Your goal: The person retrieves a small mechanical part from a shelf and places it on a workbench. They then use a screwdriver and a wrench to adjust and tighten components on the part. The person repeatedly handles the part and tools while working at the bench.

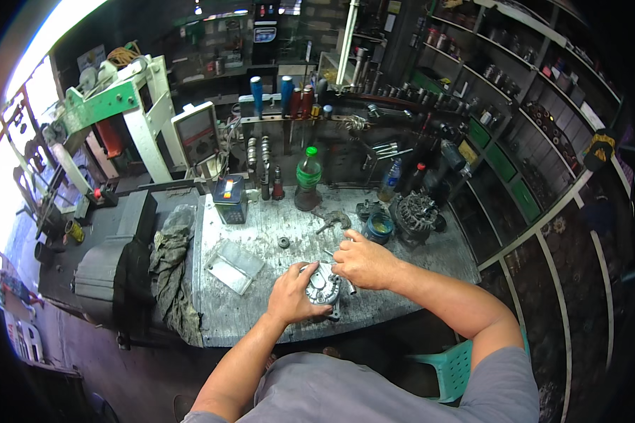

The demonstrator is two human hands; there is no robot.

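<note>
My left hand [291, 292] grips the near-left side of a round grey metal housing [323, 285], thumb at its near edge and fingers over the far edge. The housing looks like an alternator end cover and rests on the worn bench. Just right of it, my right hand [365, 262] is closed round a slim metal tool [352, 287], whose lower end shows below the fingers; its exact kind is hidden. Beyond my right hand stands a blue tub [379, 228]. A small dark ring [283, 242] lies past my left hand.
On the bench [275, 324] are a clear plastic case [235, 266], a green-capped bottle [308, 180], a dark box [230, 199] and an alternator [415, 215]. A dirty rag [171, 282] hangs at the left. Screwdrivers [287, 95] stand in a rack behind. A green plastic chair [450, 370] is below right.
</note>
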